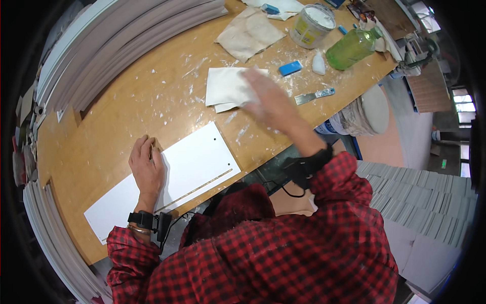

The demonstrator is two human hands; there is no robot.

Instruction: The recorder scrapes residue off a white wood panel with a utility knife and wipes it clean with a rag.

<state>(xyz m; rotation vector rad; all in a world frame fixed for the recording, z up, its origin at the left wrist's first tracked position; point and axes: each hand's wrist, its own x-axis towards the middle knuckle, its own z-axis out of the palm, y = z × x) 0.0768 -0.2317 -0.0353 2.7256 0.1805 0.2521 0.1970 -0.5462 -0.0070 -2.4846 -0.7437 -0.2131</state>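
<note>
A long white board [195,157] with two dark holes near its right end and a narrow groove along its near edge lies slantwise on the table. My left hand [147,164] rests on it, fingers bent over the far edge, holding it. My right hand [268,99], smeared by motion, is at the right side of a folded white cloth [223,88]; whether its fingers grip the cloth is unclear. To the right of that hand lie a putty knife [315,96] with a speckled blue handle and a blue block [290,68].
White-speckled wooden table [177,101]. At the back are a beige cloth [250,34], a tub of white paste [313,26] and a green bottle [352,48]. Stacked panels [121,40] stand at the far left, more boards [415,197] at right. A bucket [349,119] stands beside the table.
</note>
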